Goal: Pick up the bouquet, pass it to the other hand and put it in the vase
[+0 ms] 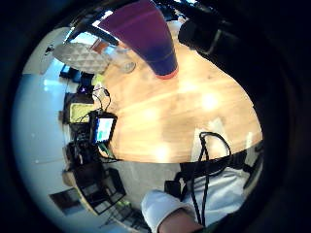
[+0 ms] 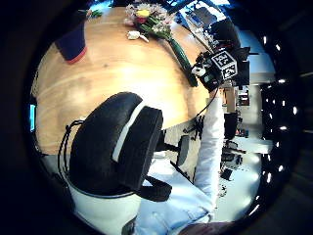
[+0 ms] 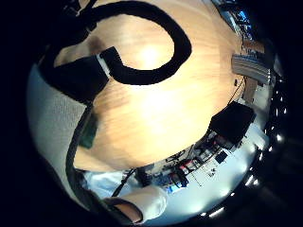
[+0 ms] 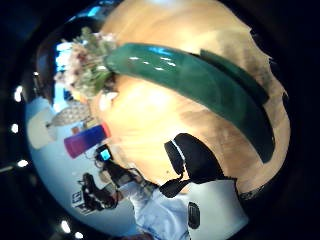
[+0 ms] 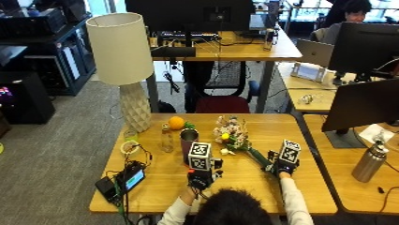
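Note:
The bouquet (image 5: 233,133) lies on the wooden table (image 5: 249,187), flowers toward the far side and its green wrapped stem (image 4: 190,75) running back to the near right. My right hand (image 5: 282,168) is at the stem's lower end (image 2: 188,66) and holds it there. The stem fills much of the right thumb side palm view. A dark vase (image 5: 189,140) stands upright just left of the flowers, and also shows as the vase (image 1: 146,34) in the left little finger side palm view. My left hand (image 5: 199,180) rests relaxed near the table's front, in front of the vase, holding nothing.
A lamp (image 5: 124,61) stands at the table's far left, with an orange (image 5: 176,123) and a glass bottle (image 5: 165,140) beside the vase. A small screen device (image 5: 131,178) with cables sits at the front left. A monitor (image 5: 365,103) and a metal flask (image 5: 369,164) stand on the table to the right.

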{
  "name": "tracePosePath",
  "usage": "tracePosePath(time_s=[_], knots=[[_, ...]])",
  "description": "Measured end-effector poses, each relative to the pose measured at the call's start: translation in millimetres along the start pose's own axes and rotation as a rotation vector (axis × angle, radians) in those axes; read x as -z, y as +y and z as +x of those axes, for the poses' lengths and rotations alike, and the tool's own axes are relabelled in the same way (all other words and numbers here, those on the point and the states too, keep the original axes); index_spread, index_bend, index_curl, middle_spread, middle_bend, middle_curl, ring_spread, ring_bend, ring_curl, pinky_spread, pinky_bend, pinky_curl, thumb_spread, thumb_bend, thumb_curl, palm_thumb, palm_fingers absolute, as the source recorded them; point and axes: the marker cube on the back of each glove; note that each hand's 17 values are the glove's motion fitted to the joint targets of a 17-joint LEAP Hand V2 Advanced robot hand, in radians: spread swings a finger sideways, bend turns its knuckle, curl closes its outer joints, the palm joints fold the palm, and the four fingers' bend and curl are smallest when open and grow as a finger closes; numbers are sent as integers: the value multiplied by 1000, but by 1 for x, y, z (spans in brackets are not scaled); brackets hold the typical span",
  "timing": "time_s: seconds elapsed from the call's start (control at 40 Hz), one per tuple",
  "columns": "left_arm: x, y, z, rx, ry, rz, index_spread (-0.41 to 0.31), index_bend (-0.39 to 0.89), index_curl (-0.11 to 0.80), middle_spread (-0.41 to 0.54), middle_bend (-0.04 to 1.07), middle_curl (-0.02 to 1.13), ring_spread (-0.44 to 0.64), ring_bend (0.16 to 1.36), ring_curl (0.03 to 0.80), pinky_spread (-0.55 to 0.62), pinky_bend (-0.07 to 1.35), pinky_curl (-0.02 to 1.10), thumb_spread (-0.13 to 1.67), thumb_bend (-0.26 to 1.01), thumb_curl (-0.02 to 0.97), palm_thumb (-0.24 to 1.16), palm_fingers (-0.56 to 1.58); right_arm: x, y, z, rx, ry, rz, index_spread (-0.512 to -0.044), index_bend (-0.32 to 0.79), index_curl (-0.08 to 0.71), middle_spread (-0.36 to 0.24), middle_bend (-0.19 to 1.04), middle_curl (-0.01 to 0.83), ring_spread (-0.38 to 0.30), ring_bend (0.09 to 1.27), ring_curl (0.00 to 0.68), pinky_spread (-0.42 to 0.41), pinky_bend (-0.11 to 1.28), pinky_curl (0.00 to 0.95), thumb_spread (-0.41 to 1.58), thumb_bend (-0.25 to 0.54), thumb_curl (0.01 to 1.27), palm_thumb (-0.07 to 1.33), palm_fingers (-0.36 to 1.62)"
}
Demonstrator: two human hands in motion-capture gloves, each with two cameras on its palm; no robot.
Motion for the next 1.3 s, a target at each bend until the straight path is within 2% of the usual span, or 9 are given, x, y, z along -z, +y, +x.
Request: tracePosePath(time_s=[0.3,0.45,0.53,0.63,0.83,1.05,1.13,1.15,1.3], knots=[[-2,-3,1,-12,11,2,15,166,357,194,158,250,328,536,278,384,400,328,1171,-17,232,99,392,-18,-12,5,-27,108,60,-173,56,69,39,319,392,72,704,358,228,829,368,981,-16,327,625,479],[-4,-3,-1,5,2,-7,15,166,359,194,158,251,328,535,279,384,399,331,1171,-17,234,98,392,-19,-4,0,-35,112,12,-220,229,153,-7,356,409,-39,625,343,122,700,331,959,1,347,729,686],[-3,-2,-1,3,3,-5,15,169,360,194,158,252,328,535,280,384,398,332,1171,-17,235,98,392,-20,-3,-3,-27,107,14,-226,127,154,-16,345,411,-56,605,344,111,692,335,950,-22,346,727,659],[0,-1,0,-9,15,-7,15,168,362,194,158,252,328,534,281,384,397,333,1171,-17,236,97,392,-18,-6,-8,-35,128,66,-232,288,229,-51,348,415,-122,595,341,14,550,295,936,59,383,904,959],[0,-2,-4,14,20,-22,15,171,366,195,158,253,328,531,281,384,393,334,1171,-17,237,97,395,-17,-11,-11,-50,153,101,-205,241,306,-89,240,416,-198,615,393,-173,568,329,795,34,450,989,1177],[6,-15,-8,-7,74,-60,15,169,368,195,160,255,328,528,282,385,390,335,1171,-17,239,97,397,-4,-22,-4,-66,143,351,-219,199,362,-148,378,480,-236,695,438,-291,487,333,562,-10,544,1043,1354],[12,-23,-10,-14,110,-86,13,173,370,195,158,256,328,526,282,385,387,335,1171,-17,239,97,399,6,-21,3,-115,168,491,-219,114,347,-156,531,531,-227,790,471,-295,548,366,575,-11,558,1060,1495],[14,-26,-10,-14,121,-95,14,170,371,195,158,256,328,526,282,385,387,335,1171,-17,239,97,399,10,-21,3,-108,156,520,-221,171,362,-158,478,514,-231,780,465,-311,527,356,562,-16,565,1058,1411],[29,-54,-9,-23,220,-117,6,177,376,194,163,260,328,513,279,385,375,333,1171,-17,240,96,413,33,-15,0,-42,16,632,-223,140,353,-163,708,596,-214,894,513,-278,678,428,608,-18,581,1074,1469]])
